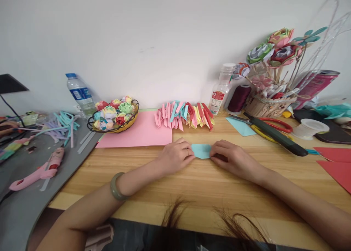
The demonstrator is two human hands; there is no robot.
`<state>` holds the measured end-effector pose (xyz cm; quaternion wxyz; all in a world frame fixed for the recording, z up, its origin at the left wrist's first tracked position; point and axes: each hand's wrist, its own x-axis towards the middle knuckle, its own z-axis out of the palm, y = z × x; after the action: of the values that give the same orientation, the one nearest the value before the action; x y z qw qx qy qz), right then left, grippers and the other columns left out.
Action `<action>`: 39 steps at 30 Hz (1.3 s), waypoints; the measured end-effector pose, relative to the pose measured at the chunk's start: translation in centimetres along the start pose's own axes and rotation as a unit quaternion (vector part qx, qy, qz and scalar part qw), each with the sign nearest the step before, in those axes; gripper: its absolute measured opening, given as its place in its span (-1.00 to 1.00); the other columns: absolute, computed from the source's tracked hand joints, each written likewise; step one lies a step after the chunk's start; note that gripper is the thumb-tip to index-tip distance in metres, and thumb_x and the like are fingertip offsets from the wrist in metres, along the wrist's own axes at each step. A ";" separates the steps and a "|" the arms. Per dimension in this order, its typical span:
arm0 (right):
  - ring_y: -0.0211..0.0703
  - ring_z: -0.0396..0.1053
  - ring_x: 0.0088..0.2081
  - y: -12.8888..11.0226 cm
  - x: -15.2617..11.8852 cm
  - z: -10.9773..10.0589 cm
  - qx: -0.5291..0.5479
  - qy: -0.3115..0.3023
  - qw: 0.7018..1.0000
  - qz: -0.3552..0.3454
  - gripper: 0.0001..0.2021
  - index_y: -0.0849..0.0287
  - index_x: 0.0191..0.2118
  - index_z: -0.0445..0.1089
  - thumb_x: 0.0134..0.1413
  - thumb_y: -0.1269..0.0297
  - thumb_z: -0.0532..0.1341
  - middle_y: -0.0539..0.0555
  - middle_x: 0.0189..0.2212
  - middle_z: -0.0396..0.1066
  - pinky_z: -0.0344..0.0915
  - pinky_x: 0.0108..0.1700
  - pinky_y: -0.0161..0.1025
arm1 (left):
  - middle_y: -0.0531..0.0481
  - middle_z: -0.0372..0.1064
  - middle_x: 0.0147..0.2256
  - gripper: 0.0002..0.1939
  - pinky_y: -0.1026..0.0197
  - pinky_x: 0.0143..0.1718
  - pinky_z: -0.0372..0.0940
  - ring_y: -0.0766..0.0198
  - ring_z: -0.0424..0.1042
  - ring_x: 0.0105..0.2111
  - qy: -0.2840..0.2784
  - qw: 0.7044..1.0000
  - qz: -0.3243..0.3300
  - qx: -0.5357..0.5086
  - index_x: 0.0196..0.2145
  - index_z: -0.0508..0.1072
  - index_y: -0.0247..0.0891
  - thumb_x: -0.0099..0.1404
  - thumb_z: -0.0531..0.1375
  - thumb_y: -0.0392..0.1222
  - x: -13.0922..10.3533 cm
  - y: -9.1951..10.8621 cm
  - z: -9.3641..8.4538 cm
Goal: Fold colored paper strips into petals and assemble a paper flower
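A small folded piece of light blue paper (201, 151) lies between my two hands, low over the wooden table (175, 196). My left hand (178, 155) is closed on the paper's left end, fingers together. The right end is pinched by my right hand (229, 156), its fingers curled. Just beyond my hands are a pink sheet (137, 132) and a row of folded paper strips (183, 115) in pink, blue, yellow and red.
At the back left stand a basket (117, 129) of paper flowers and a water bottle (79, 95). A pink glue gun (41, 170) lies far left. Right are a clear bottle (219, 94), thread spool (239, 98), flower basket (270, 106), cutter (276, 136), scissors (278, 125) and red paper (336, 174).
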<state>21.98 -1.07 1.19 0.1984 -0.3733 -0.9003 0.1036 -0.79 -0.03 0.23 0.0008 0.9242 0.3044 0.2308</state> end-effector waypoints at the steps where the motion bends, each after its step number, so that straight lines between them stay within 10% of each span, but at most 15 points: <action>1: -0.17 0.26 -0.33 -0.1 0.0 -0.1 0.000 -0.002 1.000 0.001 -0.86 0.18 -0.38 0.30 0.11 0.43 0.02 0.08 -0.42 0.29 0.24 -0.31 -0.23 | -0.02 0.40 -0.40 -0.78 0.25 -0.27 0.26 0.30 0.30 -0.29 0.003 1.000 -0.018 -0.013 -0.41 0.48 -0.29 0.26 0.06 -0.20 0.0 0.1 0.0; 12: -0.19 0.27 -0.37 -0.6 -0.2 0.4 -0.013 -0.020 0.995 0.092 -0.82 0.19 -0.42 0.26 0.15 0.34 -0.01 0.07 -0.43 0.27 0.23 -0.32 -0.25 | 0.03 0.35 -0.39 -0.88 0.19 -0.26 0.23 0.26 0.25 -0.28 -0.018 0.974 -0.206 -0.096 -0.45 0.45 -0.26 0.18 0.14 -0.22 0.2 1.3 -0.3; 39: -0.13 0.27 -0.35 -1.8 0.2 0.8 -0.166 -0.055 0.977 0.125 -0.83 0.19 -0.42 0.23 0.13 0.31 -0.02 0.08 -0.41 0.29 0.13 -0.33 -0.24 | -0.02 0.25 -0.37 -0.88 0.13 -0.16 0.16 0.18 0.14 -0.21 -0.079 0.966 -0.240 -0.047 -0.51 0.37 -0.25 0.13 0.08 -0.24 0.4 2.3 0.0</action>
<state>20.34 -2.21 1.19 0.0694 -0.5044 -0.8606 -0.0026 0.79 -1.72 0.71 0.1237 0.8382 0.5050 0.1645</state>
